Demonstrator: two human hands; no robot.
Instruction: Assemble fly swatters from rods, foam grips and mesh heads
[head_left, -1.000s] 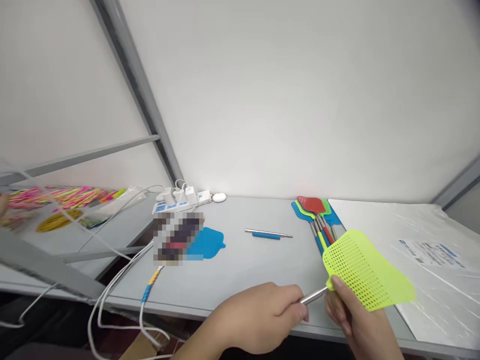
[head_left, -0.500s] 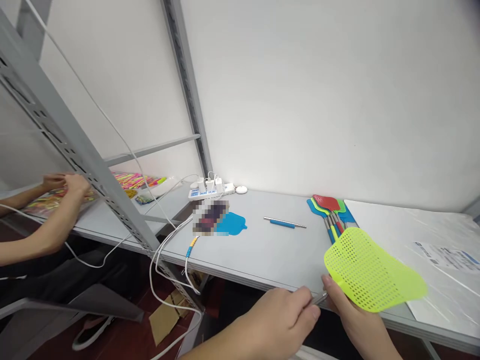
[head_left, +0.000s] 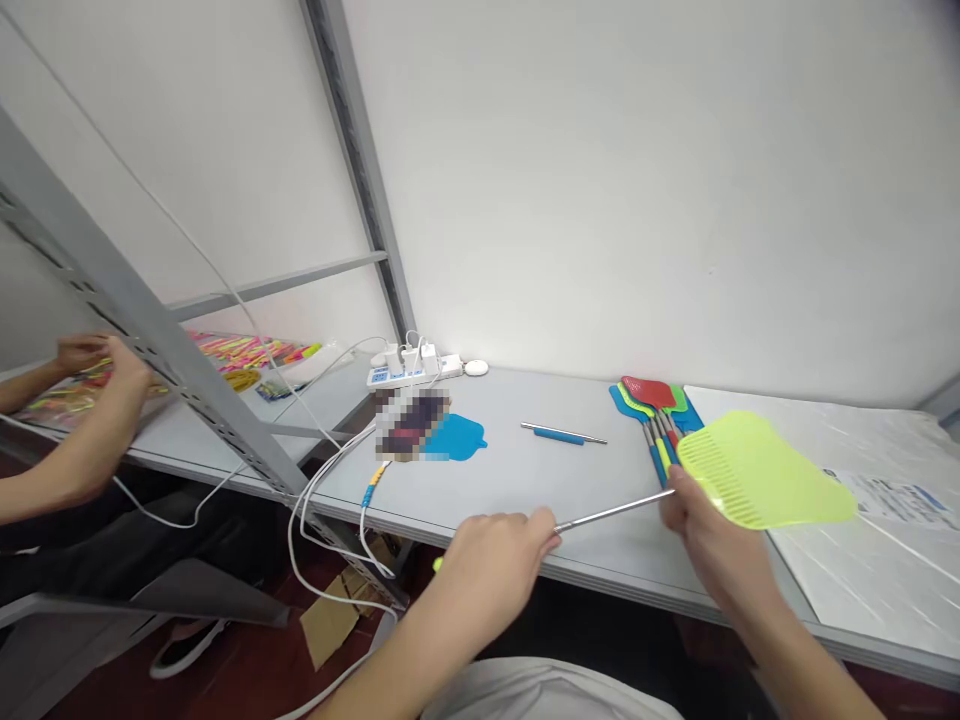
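A yellow-green fly swatter (head_left: 780, 475) with a metal telescopic rod is held across me above the table's front edge. My left hand (head_left: 495, 565) is closed around its handle end, and a bit of yellow-green grip shows beyond the fist. My right hand (head_left: 709, 525) pinches the rod where it meets the swatter head. Between the two hands a length of bare rod is exposed. Several fly swatters in red, green, yellow and blue (head_left: 651, 395) lie bunched just behind my right hand. A blue-handled metal rod (head_left: 562, 436) and a loose blue swatter head (head_left: 459, 438) rest farther left.
White plastic packaging (head_left: 802, 560) with a label covers the table's right side. A power strip (head_left: 412, 372) with chargers stands by the wall, its white cables hanging over the edge. Left of the metal shelf post (head_left: 187, 370), another person's hands (head_left: 112, 365) work over colourful sticks.
My hands have moved apart, so a longer stretch of rod shows between them. The swatter has risen and turned; the view has shifted slightly.
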